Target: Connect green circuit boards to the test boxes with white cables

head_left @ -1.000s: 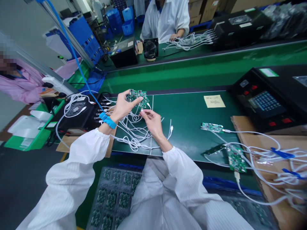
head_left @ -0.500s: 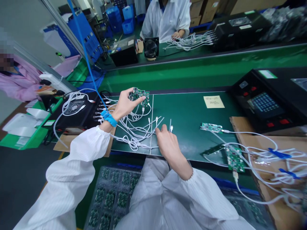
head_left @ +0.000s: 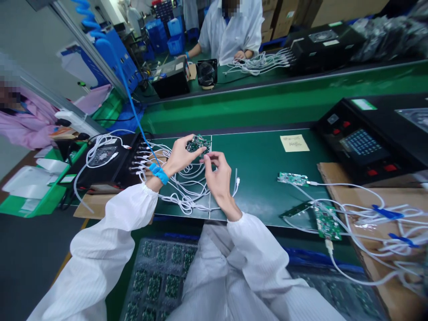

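Note:
My left hand (head_left: pixel 183 156) is closed on a green circuit board (head_left: pixel 198 143), thumb on its near edge, raised over the bench's left half. A blue band with a coiled lead is on that wrist. My right hand (head_left: pixel 218 174) is at the board's lower right edge, thumb and forefinger pinched on a white cable plug mostly hidden by the fingers. Below both hands lies a tangle of white cables (head_left: pixel 187 203), running from a black box (head_left: pixel 100 165) on the left. Another white plug (head_left: pixel 237 181) lies just right of my right hand.
At right, circuit boards (head_left: pixel 329 223) with white cables lie beside a black tester (head_left: pixel 357 138) on cardboard. A yellow note (head_left: pixel 294 143) is on the bench. Below the bench edge is a tray (head_left: pixel 142 249) of boards. A person sits opposite; another is at far left.
My right hand has moved up and left from the loose plugs to the board, its fingers now pinched. My left hand has lowered slightly and still holds the board.

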`<state>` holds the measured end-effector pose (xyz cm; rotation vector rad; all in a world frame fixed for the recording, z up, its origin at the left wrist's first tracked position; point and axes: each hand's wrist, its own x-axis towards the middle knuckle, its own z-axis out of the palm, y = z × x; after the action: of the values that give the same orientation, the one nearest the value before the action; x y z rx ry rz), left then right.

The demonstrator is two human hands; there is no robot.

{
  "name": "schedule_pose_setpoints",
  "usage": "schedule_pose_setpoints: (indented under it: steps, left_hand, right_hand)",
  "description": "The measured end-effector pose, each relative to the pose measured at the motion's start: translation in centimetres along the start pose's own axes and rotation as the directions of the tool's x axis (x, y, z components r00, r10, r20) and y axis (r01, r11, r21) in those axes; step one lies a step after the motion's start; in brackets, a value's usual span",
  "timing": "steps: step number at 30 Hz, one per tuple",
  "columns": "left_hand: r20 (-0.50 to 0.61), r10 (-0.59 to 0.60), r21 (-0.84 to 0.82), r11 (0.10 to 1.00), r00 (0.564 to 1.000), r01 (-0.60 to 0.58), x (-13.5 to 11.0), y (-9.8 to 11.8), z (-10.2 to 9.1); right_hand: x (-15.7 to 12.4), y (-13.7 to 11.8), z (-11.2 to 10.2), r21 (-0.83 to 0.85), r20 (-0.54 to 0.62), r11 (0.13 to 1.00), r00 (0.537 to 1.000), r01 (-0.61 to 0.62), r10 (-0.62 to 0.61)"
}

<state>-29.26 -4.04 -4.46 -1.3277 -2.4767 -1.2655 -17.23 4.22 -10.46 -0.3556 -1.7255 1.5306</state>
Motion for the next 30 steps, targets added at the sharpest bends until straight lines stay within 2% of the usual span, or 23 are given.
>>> schedule_pose_setpoints:
  steps: [3,7,12,19,25,30]
  left_hand:
    - [-0.004,0.051,0.045,0.998,0.999,-0.051,0.3,-0.4,0.3]
    - [-0.041,0.057,0.07,0.996,0.998,-0.054,1.0,-0.8,0.5]
    - [-0.014,0.066,0.059,0.996,0.998,-0.066,1.0,-0.5,0.6]
    - [-0.02,0.005,0.0,1.0,1.0,-0.005,0.6,-0.2,0.9]
    - [-0.018,0.007,-0.017,1.0,1.0,-0.007,0.5,-0.3,0.9]
    - [-0.017,0.041,-0.031,0.999,0.999,-0.042,0.5,-0.6,0.9]
  right_hand:
    - [0.9,0.1,0.7,0.071,-0.026,0.997,0.999,-0.026,0.028]
    - [2.1,0.7,0.9,0.01,-0.079,0.999,0.996,0.04,-0.039]
    - [2.9,1.0,0.7,-0.016,-0.167,0.999,0.985,0.036,-0.038]
    - [3.0,1.2,0.8,-0.079,-0.249,0.991,0.96,0.111,-0.127]
    - [3.2,1.4,0.9,-0.127,-0.233,0.985,0.962,0.117,-0.144]
    - [3.4,1.5,1.1,-0.09,-0.232,0.989,0.964,0.113,-0.131]
